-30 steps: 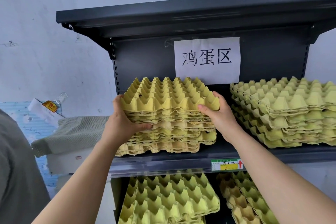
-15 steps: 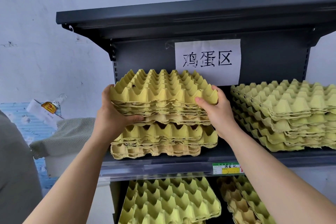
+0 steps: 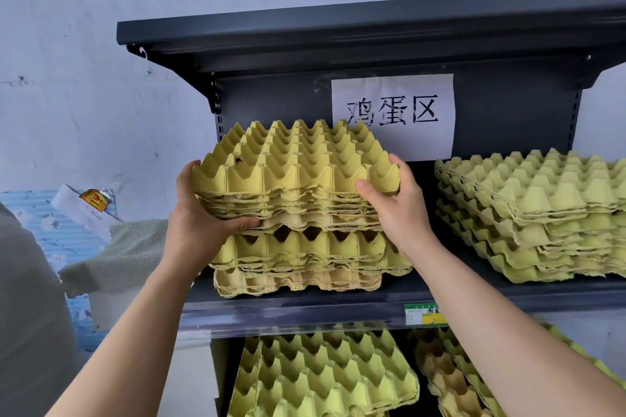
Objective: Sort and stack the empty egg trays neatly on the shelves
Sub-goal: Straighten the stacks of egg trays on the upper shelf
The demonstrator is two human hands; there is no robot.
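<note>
On the middle shelf (image 3: 338, 310), both hands, left hand (image 3: 200, 223) and right hand (image 3: 398, 210), each grip clamped on a bundle of yellow trays (image 3: 298, 179) (raised slightly above the remaining stack (image 3: 305, 264)).

- Egg trays (image 3: 298, 176): moulded paper pulp, matt and rough, with ragged edges.
- Shelf (image 3: 305, 311) beneath the trays: dark painted metal, smooth, with a slight sheen.
- Sign (image 3: 393, 115) behind the trays: plain white paper, matt.
- Cloth (image 3: 135, 254) left of the shelf: coarse woven textile.
- Wall (image 3: 84, 61) behind the shelf: matt, scuffed paint.
</note>
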